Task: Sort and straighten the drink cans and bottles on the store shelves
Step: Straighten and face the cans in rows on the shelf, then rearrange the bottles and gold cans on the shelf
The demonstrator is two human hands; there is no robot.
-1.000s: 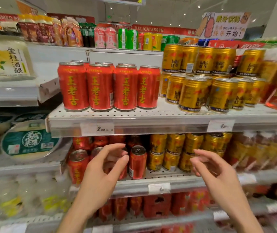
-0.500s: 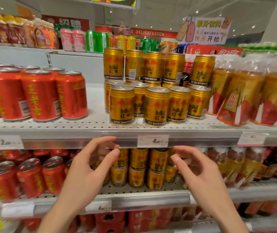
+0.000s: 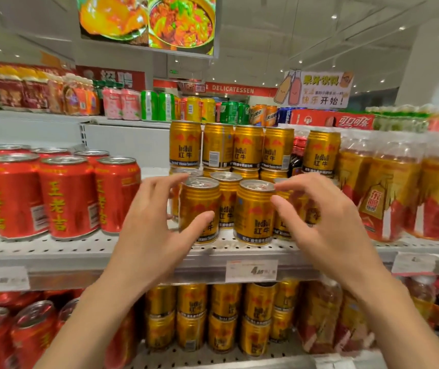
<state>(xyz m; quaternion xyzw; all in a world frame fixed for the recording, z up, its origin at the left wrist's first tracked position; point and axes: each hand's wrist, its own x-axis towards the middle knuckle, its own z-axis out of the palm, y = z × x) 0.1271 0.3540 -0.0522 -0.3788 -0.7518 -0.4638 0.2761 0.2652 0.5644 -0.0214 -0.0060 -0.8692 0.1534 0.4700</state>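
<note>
White perforated shelf [image 3: 112,249] under DELICATESSEN sign [image 3: 233,89]. Red cans [image 3: 66,198] at left, labelled 王老吉. Left hand [image 3: 149,235] raised, fingers spread – thumb against front gold Red Bull can [image 3: 199,209]. Right hand [image 3: 330,230] curled wide beside second gold can [image 3: 253,211], grasping nothing.

Both hands [image 3: 157,230] raised, fingers spread

Bright ceiling spotlights, blurred, warped edges

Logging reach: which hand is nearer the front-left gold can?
Left. The left hand curls around the front-left gold can, thumb against it; the right hand is beyond the neighbouring can.
</note>
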